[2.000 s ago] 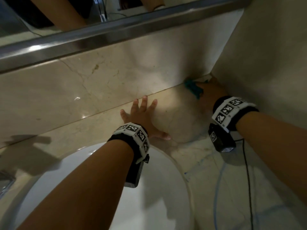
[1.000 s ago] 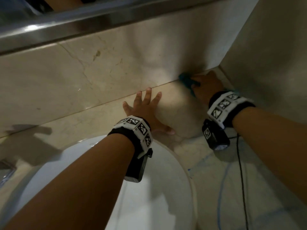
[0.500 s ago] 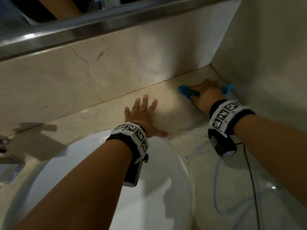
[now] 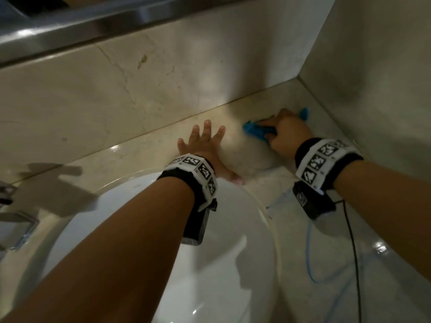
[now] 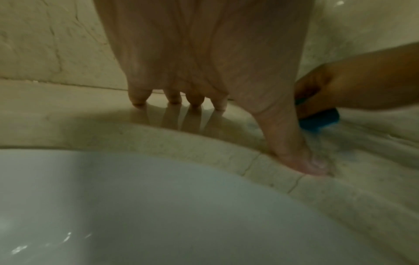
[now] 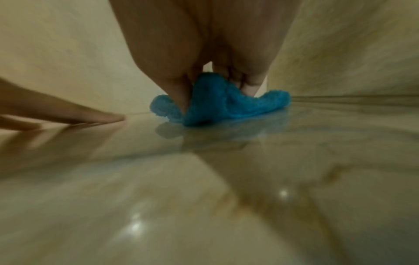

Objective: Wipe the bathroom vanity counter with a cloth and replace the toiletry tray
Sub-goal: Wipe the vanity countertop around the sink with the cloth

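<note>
Head view. The right hand (image 4: 285, 134) lies at about 2 o'clock in the back corner of the marble vanity counter (image 4: 326, 241), its fingers curled around a bunched blue cloth (image 4: 254, 131) and pressing it onto the stone. One end of the cloth shows at the 9 o'clock side of the hand; a small tip shows past the knuckles at 1 o'clock, near the side wall (image 4: 373, 66). The left hand (image 4: 205, 145) lies flat on the counter near 12 o'clock, fingers straight and spread, thumb stretched toward 3 o'clock beside the rim of the white basin (image 4: 233, 287). The two hands are near each other but apart. A blue cord (image 4: 309, 252) and a black cable (image 4: 355, 264) lie on the counter at 4 o'clock. Part of a metal fixture (image 4: 16, 227) shows at 9 o'clock.

Left wrist view. The fingertips (image 5: 138, 102) and thumb touch the stone behind the basin rim.

Right wrist view. The thumb and fingers pinch the cloth, which rests on the glossy counter. The toiletry tray appears in no view.
</note>
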Demonstrator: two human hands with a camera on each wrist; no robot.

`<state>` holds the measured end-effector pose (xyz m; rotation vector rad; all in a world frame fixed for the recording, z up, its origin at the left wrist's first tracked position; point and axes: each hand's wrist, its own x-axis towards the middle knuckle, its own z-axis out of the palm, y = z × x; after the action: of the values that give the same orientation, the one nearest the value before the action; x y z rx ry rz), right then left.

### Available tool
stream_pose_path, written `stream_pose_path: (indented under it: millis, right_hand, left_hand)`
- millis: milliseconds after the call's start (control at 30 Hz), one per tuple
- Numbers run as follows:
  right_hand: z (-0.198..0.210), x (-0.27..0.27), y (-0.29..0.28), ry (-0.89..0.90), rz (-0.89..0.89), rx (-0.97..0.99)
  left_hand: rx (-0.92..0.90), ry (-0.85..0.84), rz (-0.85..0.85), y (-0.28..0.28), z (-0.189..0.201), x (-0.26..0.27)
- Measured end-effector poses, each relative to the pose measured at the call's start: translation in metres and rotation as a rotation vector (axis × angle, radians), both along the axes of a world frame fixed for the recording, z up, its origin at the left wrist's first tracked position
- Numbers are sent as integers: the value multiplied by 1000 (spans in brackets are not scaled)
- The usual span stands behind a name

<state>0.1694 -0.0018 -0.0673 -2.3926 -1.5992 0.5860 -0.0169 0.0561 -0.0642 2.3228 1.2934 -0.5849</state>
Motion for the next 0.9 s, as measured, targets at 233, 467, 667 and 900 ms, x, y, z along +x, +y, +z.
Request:
stream_pose_path:
  millis: [233,467,667,900]
  right_hand:
    - [13,-30,-50,52,304,-99]
    - [3,-3,-4,66,-26,-1]
    - [12,-34,-72,75,250,-84]
    - [8,-4,-27,65,-15,18]
  left_hand:
    - [-2,7,2,1,0,0]
    - [-18,-14,7,2,0,-1]
    - [-23,-4,10,2,2,0]
    - [-28,-21,8,2,-1,-2]
